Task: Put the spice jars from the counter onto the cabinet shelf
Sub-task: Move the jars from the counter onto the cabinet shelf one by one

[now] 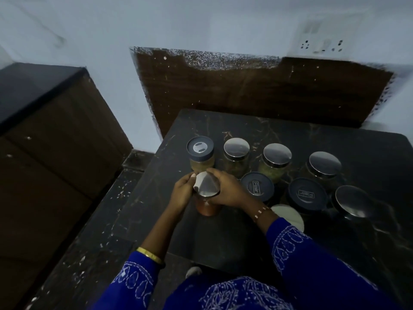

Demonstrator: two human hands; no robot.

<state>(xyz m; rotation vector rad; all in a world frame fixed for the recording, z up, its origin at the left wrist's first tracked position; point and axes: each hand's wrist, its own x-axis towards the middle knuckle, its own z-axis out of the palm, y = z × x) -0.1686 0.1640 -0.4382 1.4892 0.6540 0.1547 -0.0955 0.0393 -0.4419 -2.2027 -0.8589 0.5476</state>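
A glass jar of red spice (207, 206) with a steel lid stands near the left edge of the dark marble counter (223, 238). My left hand (182, 191) grips its left side and my right hand (225, 189) wraps its right side and lid. Behind it stand a blue-lidded jar (200, 153) and steel-lidded jars (236, 154), (276, 161), (325, 166). To the right are two dark-lidded jars (257, 186), (308, 195), a steel-lidded jar (352, 204) and a white lid (290, 217) partly hidden by my right forearm.
A dark brown cabinet (51, 139) with a black top stands to the left, across a gap of speckled floor (100, 231). A brown wood panel (257, 92) backs the counter. A wall socket (321, 44) sits at the upper right.
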